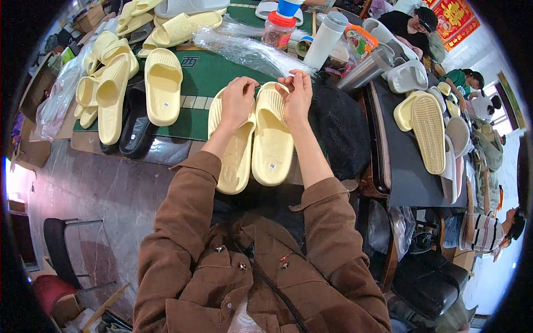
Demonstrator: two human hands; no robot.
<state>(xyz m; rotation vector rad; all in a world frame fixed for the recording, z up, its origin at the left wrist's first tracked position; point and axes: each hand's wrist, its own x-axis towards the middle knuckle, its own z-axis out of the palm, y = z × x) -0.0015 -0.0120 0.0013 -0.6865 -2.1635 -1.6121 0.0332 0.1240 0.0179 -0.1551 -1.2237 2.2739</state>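
Left hand [239, 102]: at the strap of the left yellow slipper [235, 161], fingers curled
Right hand [298, 99]: beside the strap of the right yellow slipper [272, 150], fingers bent
Surface [199, 76]: green, with more yellow slippers [164, 89] at its left
Beyond: clear plastic wrapping [250, 49], a pale tumbler [325, 41]

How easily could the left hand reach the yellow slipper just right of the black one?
Probably yes: that yellow slipper lies left of the left hand, across green mat, with nothing standing between. The hand is at another slipper, though.
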